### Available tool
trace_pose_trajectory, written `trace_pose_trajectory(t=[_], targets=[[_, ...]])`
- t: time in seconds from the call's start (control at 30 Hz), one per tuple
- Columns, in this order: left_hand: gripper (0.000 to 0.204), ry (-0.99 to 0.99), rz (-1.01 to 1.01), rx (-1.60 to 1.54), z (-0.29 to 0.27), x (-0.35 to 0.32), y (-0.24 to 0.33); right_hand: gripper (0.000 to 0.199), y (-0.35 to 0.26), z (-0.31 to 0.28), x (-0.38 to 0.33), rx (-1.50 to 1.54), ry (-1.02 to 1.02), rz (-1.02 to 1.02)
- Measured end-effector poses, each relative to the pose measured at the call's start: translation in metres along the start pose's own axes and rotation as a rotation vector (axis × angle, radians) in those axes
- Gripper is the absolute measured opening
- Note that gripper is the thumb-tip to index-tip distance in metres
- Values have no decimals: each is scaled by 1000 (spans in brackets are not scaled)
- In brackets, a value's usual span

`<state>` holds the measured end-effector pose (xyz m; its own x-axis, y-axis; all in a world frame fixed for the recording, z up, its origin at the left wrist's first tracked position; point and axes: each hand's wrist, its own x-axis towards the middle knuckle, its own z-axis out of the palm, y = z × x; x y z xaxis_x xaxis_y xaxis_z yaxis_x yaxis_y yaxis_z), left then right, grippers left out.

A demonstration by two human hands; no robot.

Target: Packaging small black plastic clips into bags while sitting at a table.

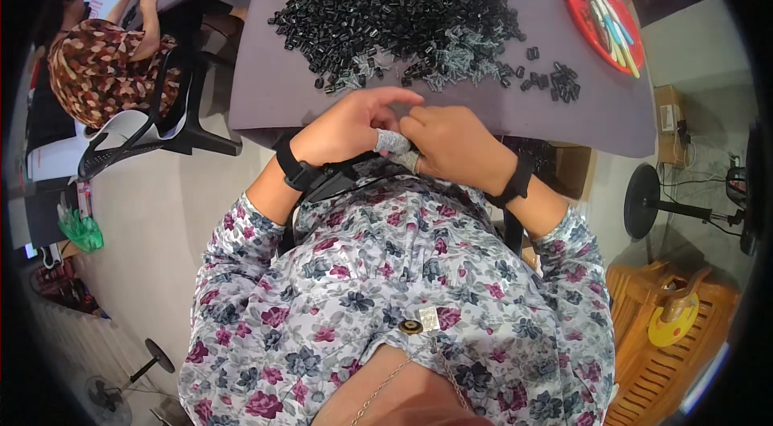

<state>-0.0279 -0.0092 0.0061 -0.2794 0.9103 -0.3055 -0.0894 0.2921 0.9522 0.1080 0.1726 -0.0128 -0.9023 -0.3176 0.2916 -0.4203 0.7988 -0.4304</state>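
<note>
My left hand (346, 126) and my right hand (465, 144) meet at the near edge of the table, in front of my chest. Pale grey wrapping (392, 142) covers digits where the two hands meet. On the left hand one finger points toward the right hand while the others curl in. My right hand is closed, its fingertips pressed together against the left. Anything between them is too small or hidden to name. Just beyond lies a big heap of small black plastic pieces (394, 3), with clear-grey slim pieces (467, 55) along its near side.
A red plate (576, 3) with pen-like sticks (612, 27) sits at the table's right. Several loose black pieces (564, 84) lie nearer. A person in a patterned shirt (109, 64) works at the left. An orange-brown chair (660, 353) and a black fan (642, 200) stand at right.
</note>
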Motion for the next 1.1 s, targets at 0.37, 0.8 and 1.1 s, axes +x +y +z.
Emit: trace_pose_trajectory(t=[0.37,0.8,1.1], targets=[[50,98,-28,-35,21,3,16,25,-1,-15,-22,112,72,233],[27,232,342,1164,-23,41,11,22,54,-46,-50,-102,398,497],[26,334,262,1137,-27,19,9,23,30,2,5,133,258,277]])
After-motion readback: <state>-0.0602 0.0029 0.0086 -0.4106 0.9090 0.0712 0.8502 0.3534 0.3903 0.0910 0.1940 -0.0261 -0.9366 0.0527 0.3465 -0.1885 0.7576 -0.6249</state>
